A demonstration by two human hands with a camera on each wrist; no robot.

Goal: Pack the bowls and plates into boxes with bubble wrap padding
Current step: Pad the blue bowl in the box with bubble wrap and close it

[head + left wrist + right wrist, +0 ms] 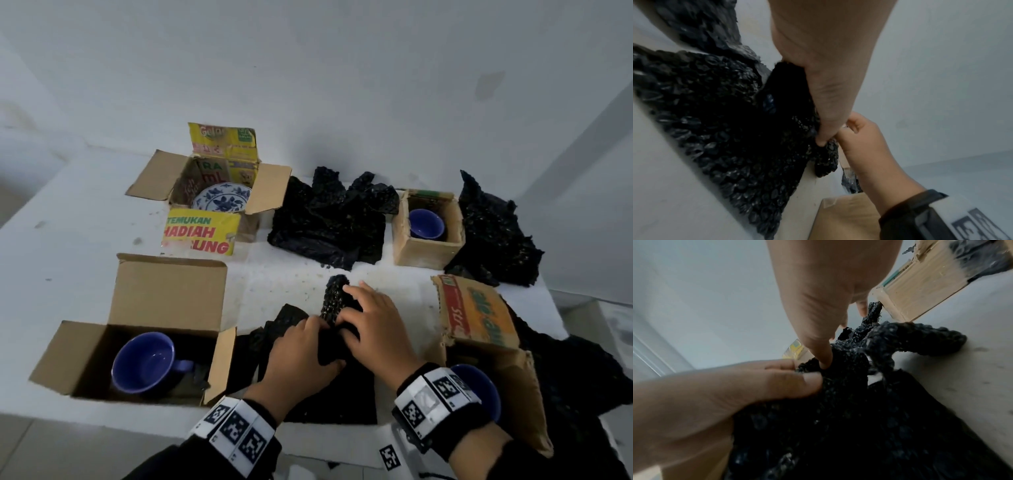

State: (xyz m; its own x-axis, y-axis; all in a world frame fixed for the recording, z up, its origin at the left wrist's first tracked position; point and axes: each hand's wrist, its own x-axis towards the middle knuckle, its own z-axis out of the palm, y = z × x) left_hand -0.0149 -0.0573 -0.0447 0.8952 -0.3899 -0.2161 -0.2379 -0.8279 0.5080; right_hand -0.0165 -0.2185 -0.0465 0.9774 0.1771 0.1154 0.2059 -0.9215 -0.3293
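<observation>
You're working over a white table w/ four cardboard boxes on it: a far-left box w/ yellow printed flaps, a near-left box, a small far-right box and a near-right box w/ a green-and-orange flap. Three blue bowls are sitting in boxes — one handled bowl near-left, one far-right, one near-right, partly hidden by your wrist. One blue-and-white floral plate is leaning in the far-left box.

Black bubble wrap is lying in two loose piles at the back, one between the far boxes, one at the far right, plus the sheet under your hands, at the table's near middle.

Your left hand is pinching that sheet's bunched-up fold; your right hand is pressing on it w/ fingers curled over the wad.

The head view is giving the full layout. Only the left wrist cam is showing the thumb clamping the fold; the right wrist cam is showing a twisted tail of wrap curling onto the table. The wrap is looking glossy, crinkled, opaque — anything inside it can't be told.
</observation>
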